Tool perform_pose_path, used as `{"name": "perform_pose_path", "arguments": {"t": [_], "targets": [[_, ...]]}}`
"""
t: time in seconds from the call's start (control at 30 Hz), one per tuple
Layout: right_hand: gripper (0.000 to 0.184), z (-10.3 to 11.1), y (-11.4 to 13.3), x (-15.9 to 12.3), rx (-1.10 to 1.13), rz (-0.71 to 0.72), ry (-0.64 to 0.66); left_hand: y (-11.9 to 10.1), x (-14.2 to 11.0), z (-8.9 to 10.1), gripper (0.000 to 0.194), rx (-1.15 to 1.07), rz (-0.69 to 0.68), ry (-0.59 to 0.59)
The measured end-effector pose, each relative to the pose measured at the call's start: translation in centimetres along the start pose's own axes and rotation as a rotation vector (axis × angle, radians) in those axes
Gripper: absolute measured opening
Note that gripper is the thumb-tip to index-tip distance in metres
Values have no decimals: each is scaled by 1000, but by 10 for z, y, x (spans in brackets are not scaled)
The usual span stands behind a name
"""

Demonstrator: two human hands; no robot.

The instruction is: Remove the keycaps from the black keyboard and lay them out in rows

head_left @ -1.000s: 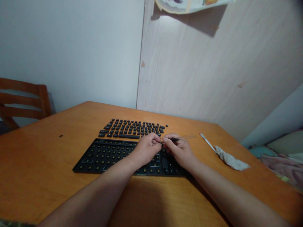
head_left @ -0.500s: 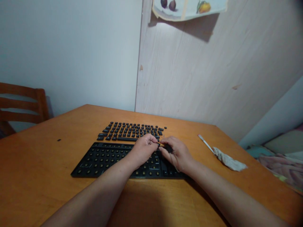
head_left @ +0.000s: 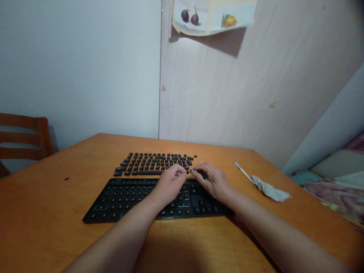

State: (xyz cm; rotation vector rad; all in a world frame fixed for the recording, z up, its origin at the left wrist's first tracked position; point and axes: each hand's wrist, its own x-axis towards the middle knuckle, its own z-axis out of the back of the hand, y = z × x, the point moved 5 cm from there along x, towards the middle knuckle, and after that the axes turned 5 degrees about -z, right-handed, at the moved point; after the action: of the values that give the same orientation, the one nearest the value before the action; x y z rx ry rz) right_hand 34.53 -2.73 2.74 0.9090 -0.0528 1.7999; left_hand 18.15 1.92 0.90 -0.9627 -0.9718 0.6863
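Observation:
A black keyboard (head_left: 129,199) lies on the table, most of its left and middle part stripped to bare switches. Over its upper right edge, my left hand (head_left: 172,182) is closed with thumb and fingers pinched together; anything between them is hidden. Close to it, my right hand (head_left: 214,180) curls around a keycap puller (head_left: 204,174), whose black body shows under the fingers. A small keycap (head_left: 192,171) is at my right fingertips; whether they grip it or only touch it I cannot tell. Beyond the keyboard, loose black keycaps (head_left: 152,162) lie in rows.
One keycap (head_left: 195,156) lies apart at the back, and a small dark piece (head_left: 66,178) rests at the left. On the right are a white-handled brush (head_left: 242,171) and a crumpled cloth (head_left: 270,189). A wooden chair (head_left: 25,142) stands beyond the table's left edge.
My hands have moved slightly apart. The puller's wire loops, earlier pointing right, have turned into my right palm. A keycap appears at my right fingertips. The camera view has tilted up.

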Motion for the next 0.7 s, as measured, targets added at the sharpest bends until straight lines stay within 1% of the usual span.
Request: {"name": "perform_pose_path", "arguments": {"t": [0.1, 0.17, 0.23, 0.3, 0.37, 0.53, 0.7], "targets": [[16, 11, -22, 9, 23, -76, -72, -3, -1, 3, 12, 94, -45, -21], [18, 18, -37, 16, 23, -135, -97, -2, -1, 3, 13, 144, -70, -14], [19, 23, -53, 24, 19, -204, -80, 0, -1, 3, 14, 184, -87, 2], [20, 22, -71, 32, -2, -273, -26, 2, -2, 3, 14, 209, -94, 11], [20, 19, -90, 39, -52, -327, 28, 4, -2, 3, 14, 227, -98, 13], [17, 3, -132, 53, -118, -397, 33, 2, -4, 2, 15, 287, -101, 43], [14, -20, -159, 63, -179, -459, 44, -1, -5, 1, 15, 330, -97, 83]]}}
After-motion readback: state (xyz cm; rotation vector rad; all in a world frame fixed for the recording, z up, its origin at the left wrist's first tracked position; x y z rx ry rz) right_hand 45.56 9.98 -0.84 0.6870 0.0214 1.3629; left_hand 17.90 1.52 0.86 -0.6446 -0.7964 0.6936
